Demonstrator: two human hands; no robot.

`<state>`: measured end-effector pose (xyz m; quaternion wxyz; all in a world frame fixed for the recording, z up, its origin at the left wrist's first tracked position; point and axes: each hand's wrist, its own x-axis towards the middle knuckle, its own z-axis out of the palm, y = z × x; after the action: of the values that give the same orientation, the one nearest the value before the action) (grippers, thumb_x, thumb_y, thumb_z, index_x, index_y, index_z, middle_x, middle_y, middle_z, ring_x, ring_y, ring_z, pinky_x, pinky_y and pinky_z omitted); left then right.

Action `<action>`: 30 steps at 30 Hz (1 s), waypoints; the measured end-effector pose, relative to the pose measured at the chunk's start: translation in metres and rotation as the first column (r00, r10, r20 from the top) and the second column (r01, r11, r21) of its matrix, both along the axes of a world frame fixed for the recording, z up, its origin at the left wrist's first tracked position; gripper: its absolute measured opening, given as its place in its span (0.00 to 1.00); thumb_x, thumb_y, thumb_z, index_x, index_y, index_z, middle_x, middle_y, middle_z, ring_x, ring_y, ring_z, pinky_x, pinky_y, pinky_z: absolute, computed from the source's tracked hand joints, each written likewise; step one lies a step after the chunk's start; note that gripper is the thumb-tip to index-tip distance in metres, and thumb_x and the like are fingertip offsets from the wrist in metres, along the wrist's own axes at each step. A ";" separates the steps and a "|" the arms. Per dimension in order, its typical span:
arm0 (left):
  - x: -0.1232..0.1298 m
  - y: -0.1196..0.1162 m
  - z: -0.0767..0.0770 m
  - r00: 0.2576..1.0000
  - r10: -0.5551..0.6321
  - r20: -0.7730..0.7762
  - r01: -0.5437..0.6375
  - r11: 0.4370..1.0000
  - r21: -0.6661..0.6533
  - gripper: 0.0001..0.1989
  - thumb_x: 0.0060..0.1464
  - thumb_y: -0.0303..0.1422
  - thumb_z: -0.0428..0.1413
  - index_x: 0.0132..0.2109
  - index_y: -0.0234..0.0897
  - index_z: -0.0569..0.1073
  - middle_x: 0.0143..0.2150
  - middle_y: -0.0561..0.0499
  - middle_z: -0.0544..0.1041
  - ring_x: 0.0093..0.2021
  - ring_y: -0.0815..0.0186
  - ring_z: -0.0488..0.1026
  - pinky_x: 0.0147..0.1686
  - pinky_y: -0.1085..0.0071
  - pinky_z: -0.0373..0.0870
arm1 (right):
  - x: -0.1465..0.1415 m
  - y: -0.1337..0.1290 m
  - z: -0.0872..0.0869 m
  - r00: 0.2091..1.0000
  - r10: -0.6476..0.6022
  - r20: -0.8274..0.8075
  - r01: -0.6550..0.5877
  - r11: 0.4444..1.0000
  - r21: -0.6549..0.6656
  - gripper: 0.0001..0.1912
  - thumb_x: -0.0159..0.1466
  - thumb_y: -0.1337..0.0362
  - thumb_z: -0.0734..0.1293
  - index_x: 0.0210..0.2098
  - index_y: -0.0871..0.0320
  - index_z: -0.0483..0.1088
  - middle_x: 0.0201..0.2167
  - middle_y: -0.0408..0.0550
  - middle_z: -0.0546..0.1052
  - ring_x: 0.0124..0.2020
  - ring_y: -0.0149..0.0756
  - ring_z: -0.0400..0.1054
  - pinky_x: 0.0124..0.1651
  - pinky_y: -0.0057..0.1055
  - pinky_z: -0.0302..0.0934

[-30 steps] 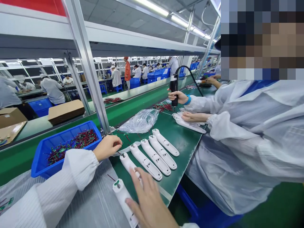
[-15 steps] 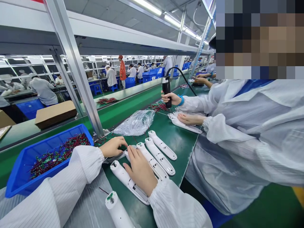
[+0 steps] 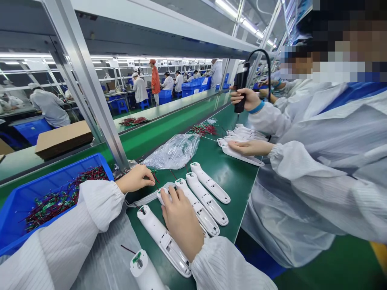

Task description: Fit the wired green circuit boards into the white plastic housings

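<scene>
White plastic handle housings (image 3: 207, 198) lie side by side on the green bench mat (image 3: 234, 209), toward its near edge. Your right hand (image 3: 181, 221) presses down on one, fingers slightly spread; your left hand (image 3: 134, 179) curls just beside it, and you cannot tell whether it pinches anything. Past it sits the blue plastic bin (image 3: 18, 201) of wired green circuit boards (image 3: 51, 203).

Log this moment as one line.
left hand: by red wire | right hand: on white plastic housing | nearby: blue crate of circuit boards
</scene>
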<state>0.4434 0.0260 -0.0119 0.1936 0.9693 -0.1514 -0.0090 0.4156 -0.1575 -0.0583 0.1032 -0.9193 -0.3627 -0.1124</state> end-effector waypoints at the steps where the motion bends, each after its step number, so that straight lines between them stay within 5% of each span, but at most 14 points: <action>1: -0.002 -0.001 0.002 1.000 0.028 0.003 -0.028 1.000 0.000 0.05 0.48 0.29 0.55 0.29 0.33 0.76 0.27 0.52 0.77 0.29 0.69 0.69 0.32 0.75 0.62 | 0.000 0.000 0.000 1.000 -0.007 0.012 0.008 1.000 -0.019 0.21 0.60 0.72 0.58 0.53 0.61 0.61 0.47 0.56 0.67 0.43 0.47 0.61 0.40 0.42 0.63; 5: -0.012 -0.019 0.004 0.993 0.090 0.072 -0.092 0.996 0.020 0.08 0.48 0.24 0.52 0.26 0.32 0.75 0.25 0.50 0.75 0.27 0.69 0.68 0.30 0.74 0.62 | -0.002 0.003 0.000 1.000 -0.022 0.003 0.022 0.998 -0.050 0.21 0.60 0.74 0.57 0.53 0.62 0.60 0.43 0.55 0.68 0.40 0.46 0.61 0.38 0.41 0.63; 10: -0.028 -0.042 0.012 0.993 -0.013 0.121 -0.002 0.992 0.129 0.11 0.44 0.19 0.48 0.23 0.33 0.74 0.25 0.49 0.72 0.32 0.65 0.66 0.32 0.71 0.60 | -0.005 0.004 0.001 0.999 -0.036 -0.023 0.035 0.998 -0.058 0.20 0.60 0.74 0.56 0.52 0.61 0.61 0.40 0.54 0.68 0.39 0.46 0.61 0.36 0.42 0.63; 16: -0.046 -0.015 0.034 0.996 -0.054 -0.069 0.067 0.977 0.204 0.06 0.50 0.26 0.51 0.30 0.36 0.73 0.31 0.51 0.72 0.36 0.66 0.67 0.37 0.72 0.61 | -0.002 0.003 0.002 0.997 -0.060 -0.055 0.061 0.998 0.014 0.21 0.60 0.71 0.59 0.54 0.59 0.59 0.39 0.54 0.67 0.40 0.45 0.60 0.39 0.39 0.61; 23: -0.072 0.006 0.007 0.983 -0.060 -0.172 0.095 0.975 0.202 0.12 0.45 0.23 0.56 0.39 0.39 0.72 0.41 0.51 0.70 0.43 0.65 0.65 0.42 0.72 0.61 | -0.002 0.001 0.003 0.997 -0.068 0.019 0.067 0.995 0.068 0.25 0.59 0.70 0.61 0.56 0.62 0.55 0.43 0.57 0.67 0.41 0.45 0.61 0.41 0.40 0.62; 26: -0.073 0.003 -0.003 0.989 -0.086 -0.124 0.107 0.978 0.177 0.09 0.46 0.22 0.55 0.36 0.37 0.72 0.39 0.51 0.70 0.42 0.65 0.65 0.41 0.72 0.61 | -0.008 0.000 0.008 0.993 0.060 0.102 -0.077 0.982 0.173 0.23 0.61 0.71 0.58 0.56 0.67 0.55 0.49 0.60 0.64 0.48 0.47 0.58 0.47 0.42 0.60; 30: -0.070 0.000 -0.008 0.993 -0.089 -0.074 0.102 0.978 0.182 0.06 0.47 0.22 0.54 0.33 0.34 0.73 0.36 0.49 0.71 0.40 0.65 0.65 0.40 0.72 0.62 | -0.020 0.000 0.013 0.903 0.424 0.064 -0.426 0.872 0.240 0.20 0.61 0.69 0.59 0.52 0.67 0.58 0.50 0.56 0.65 0.51 0.40 0.56 0.52 0.37 0.57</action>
<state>0.3738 0.0261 -0.0204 0.1065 0.9739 -0.1899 -0.0640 0.3959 -0.1570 -0.0451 0.2379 -0.7963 -0.5394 -0.1355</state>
